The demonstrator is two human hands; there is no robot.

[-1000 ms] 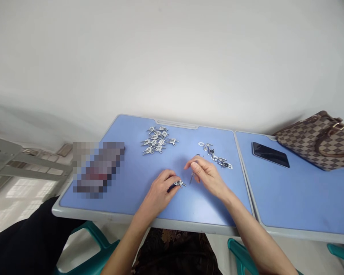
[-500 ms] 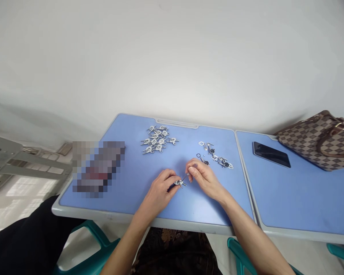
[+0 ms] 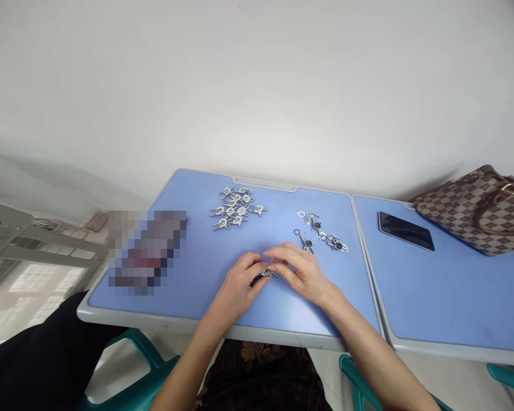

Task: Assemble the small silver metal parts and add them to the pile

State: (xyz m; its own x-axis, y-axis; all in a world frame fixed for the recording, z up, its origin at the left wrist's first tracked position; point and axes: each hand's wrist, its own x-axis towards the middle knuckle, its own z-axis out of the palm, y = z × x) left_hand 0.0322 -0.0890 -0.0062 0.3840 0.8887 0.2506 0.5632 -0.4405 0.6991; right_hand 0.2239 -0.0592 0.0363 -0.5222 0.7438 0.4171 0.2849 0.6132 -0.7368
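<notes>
left hand (image 3: pixel 241 282) pinching metal part (image 3: pixel 269 274); right hand (image 3: pixel 303 271), three o'clock, grip unclear; likely handling light, stiff; edges offering hold.

Head camera: it is looking forward and down from the wearer's head.
Table (image 3: pixel 188 274): it is lying close below.
Wall (image 3: pixel 257 85): it is closing the far side.
Lap (image 3: pixel 261 379): it is showing nearest.

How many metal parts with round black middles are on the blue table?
3: the leftmost part, nearest the right hand; the middle part, farthest back; and the rightmost part. Fingers partly cover the held piece, so another could be hidden there.
</notes>
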